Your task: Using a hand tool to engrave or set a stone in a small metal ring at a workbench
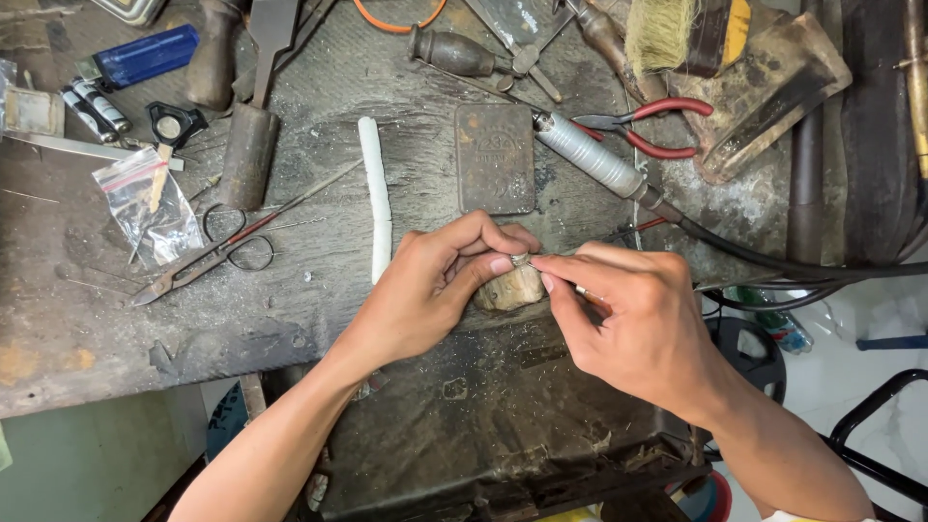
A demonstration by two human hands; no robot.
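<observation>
Left hand [435, 290] pinches a tiny silvery metal piece [520, 259] between thumb and forefinger, pressing it down on the worn wooden peg [510, 288] at the bench edge. Right hand [633, 319] is closed around a thin tool [586, 293], its tip touching the piece; most of the shaft is hidden in the fist, so its kind is unclear. The piece looks light, stiff and smooth, likely to slip or spring away; best held by its edges, braced on the peg. Its shape is too small to make out. Beyond lie a white rod [376, 198], a dark metal plate [494, 158], a rotary handpiece [592, 155], red-handled pliers [650, 126], and scissors [227, 246] on the scarred workbench [97, 319].
</observation>
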